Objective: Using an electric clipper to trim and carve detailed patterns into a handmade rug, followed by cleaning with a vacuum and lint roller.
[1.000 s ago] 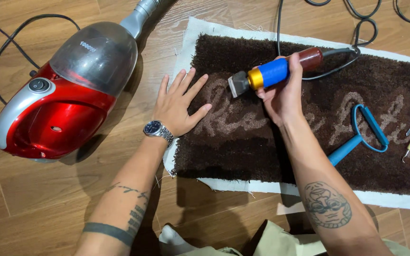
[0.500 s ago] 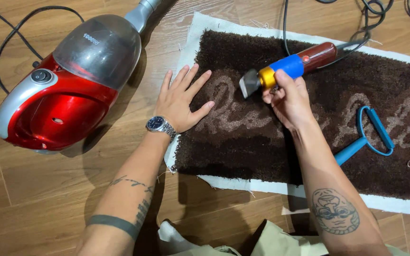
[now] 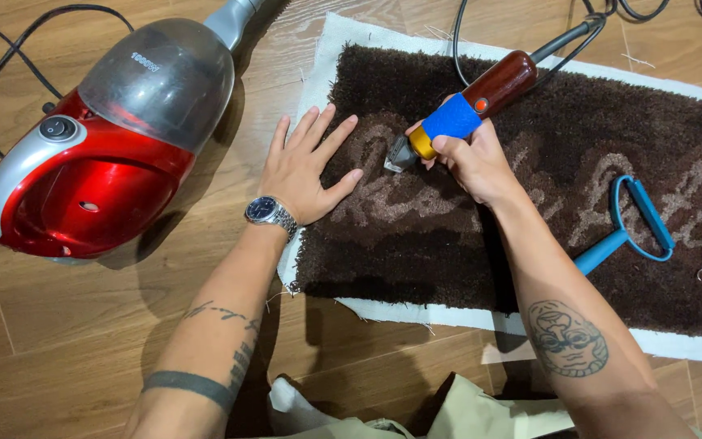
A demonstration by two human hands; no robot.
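Wooden floor [image 3: 58, 325] carries everything. Brown shaggy rug [image 3: 448, 236] on white backing spreads toward floor's right edge; pile soft, yielding, paler lettering cut in. Red canister vacuum [image 3: 99, 162] near left edge, well apart from rug. Electric carving clipper [image 3: 465, 114] over rug's left end, blade down in pile; looks rigid, moderately heavy, best held at blue-taped barrel. Right hand [image 3: 473, 158] fingers wrapped tight round that barrel. Left hand [image 3: 306, 171] flat, fingers spread, pressing rug's left border. Blue-handled brush [image 3: 627, 232] and cord [image 3: 562, 32] lie nearby on rug.
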